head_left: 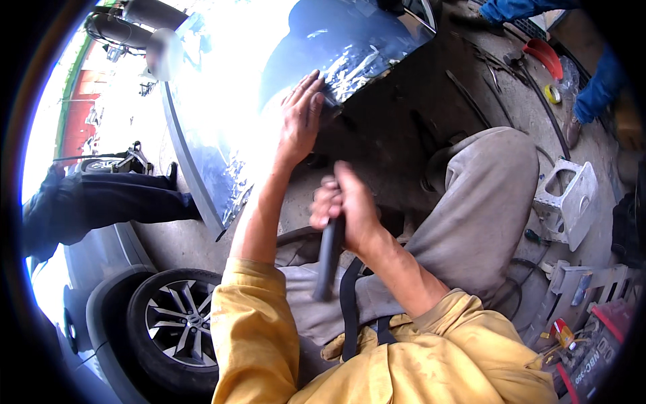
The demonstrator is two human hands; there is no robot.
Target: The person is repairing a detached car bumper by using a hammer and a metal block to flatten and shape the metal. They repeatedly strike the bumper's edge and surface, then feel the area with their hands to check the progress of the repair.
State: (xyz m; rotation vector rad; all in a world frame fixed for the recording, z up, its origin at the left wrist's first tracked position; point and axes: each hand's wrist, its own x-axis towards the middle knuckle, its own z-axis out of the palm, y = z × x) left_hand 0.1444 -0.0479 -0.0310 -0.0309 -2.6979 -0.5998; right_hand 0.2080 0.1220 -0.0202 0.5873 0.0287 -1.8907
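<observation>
My left hand (pixel 301 124) lies with its fingers stretched out against the edge of a shiny, reflective car body panel (pixel 279 60). A small dark shape shows beside its fingertips, but I cannot make out what it is. In front of my lap, my right hand (pixel 346 209) is wrapped round a black, bar-like tool handle (pixel 328 262). The handle points down toward my trousers, and motion blurs it slightly. No tool head can be made out. A gap of dark floor separates this hand from the panel.
An alloy wheel (pixel 180 323) of a grey car stands at lower left. A person in dark trousers (pixel 128 195) is beside the panel; another's blue sleeve (pixel 599 87) shows at right. A white plastic stool (pixel 565 202), a red-edged machine (pixel 599 357) and a red scoop-like piece (pixel 544 59) lie rightward.
</observation>
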